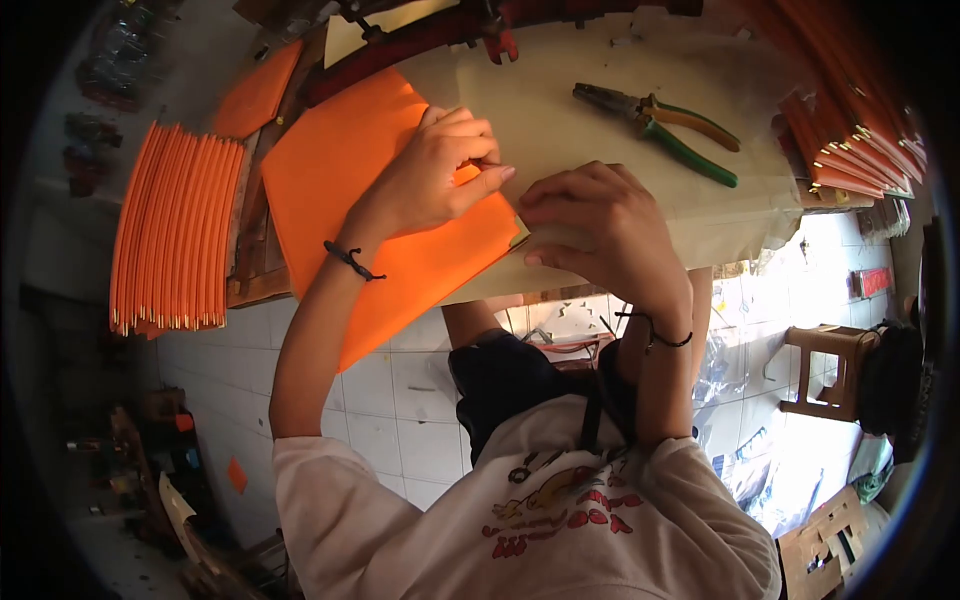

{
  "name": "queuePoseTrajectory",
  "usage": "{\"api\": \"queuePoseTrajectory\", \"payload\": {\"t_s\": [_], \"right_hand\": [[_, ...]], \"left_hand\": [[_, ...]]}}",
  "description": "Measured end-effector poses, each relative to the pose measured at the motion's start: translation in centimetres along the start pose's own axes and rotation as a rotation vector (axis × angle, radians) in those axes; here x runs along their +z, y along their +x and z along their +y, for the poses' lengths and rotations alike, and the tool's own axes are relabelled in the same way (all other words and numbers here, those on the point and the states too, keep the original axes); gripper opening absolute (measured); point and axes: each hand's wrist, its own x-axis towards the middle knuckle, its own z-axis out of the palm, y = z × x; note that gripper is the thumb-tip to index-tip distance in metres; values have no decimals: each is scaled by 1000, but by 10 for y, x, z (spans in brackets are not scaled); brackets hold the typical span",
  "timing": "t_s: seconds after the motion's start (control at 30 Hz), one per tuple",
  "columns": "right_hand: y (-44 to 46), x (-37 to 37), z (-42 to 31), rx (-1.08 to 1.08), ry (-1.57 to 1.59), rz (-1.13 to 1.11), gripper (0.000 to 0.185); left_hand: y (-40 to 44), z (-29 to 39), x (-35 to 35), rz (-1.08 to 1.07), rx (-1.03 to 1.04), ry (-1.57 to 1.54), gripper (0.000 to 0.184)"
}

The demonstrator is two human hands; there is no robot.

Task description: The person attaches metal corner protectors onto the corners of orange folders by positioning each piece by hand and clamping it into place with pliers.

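Note:
An orange card folder [340, 150] lies slanted on the worktable, its near part hanging over the front edge. My left hand [450, 165] rests over the folder with its fingers curled in and the thumb against them. Whatever sits between those fingertips is hidden. My right hand [605, 230] is bent beside the folder's right corner, thumb and fingers apart. A small metallic strip [520, 238] shows at that corner, close to the right fingertips; I cannot tell whether they touch it.
Pliers [660, 130] with green and orange handles lie on the covered tabletop [545, 120]. Stacks of orange folders stand at left [175, 230] and right [860, 120]. A red metal bar [400, 50] crosses the back. A wooden stool [825, 370] stands on the tiled floor.

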Motion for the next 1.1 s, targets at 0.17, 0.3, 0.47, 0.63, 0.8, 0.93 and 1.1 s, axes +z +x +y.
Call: {"api": "queuePoseTrajectory", "payload": {"t_s": [0.17,0.3,0.47,0.63,0.8,0.93,1.1], "right_hand": [[-4,2,-3,33,47,17,21],[-4,5,-12,31,-17,108,19],[-5,6,-9,35,-15,88,23],[-4,3,-6,18,-51,50,27],[5,-3,-14,85,-84,7,31],[9,-3,-14,78,-120,-27,28],[9,-1,-12,114,-143,-71,24]], "left_hand": [[1,-1,-12,-47,-92,-81,25],[1,0,-12,-10,-36,-119,20],[1,4,-11,-34,-29,-70,20],[3,-2,-7,-78,55,73,23],[4,-1,-9,-89,62,83,28],[5,-1,-14,-103,29,24,28],[3,-10,-10,-82,67,29,30]]}}
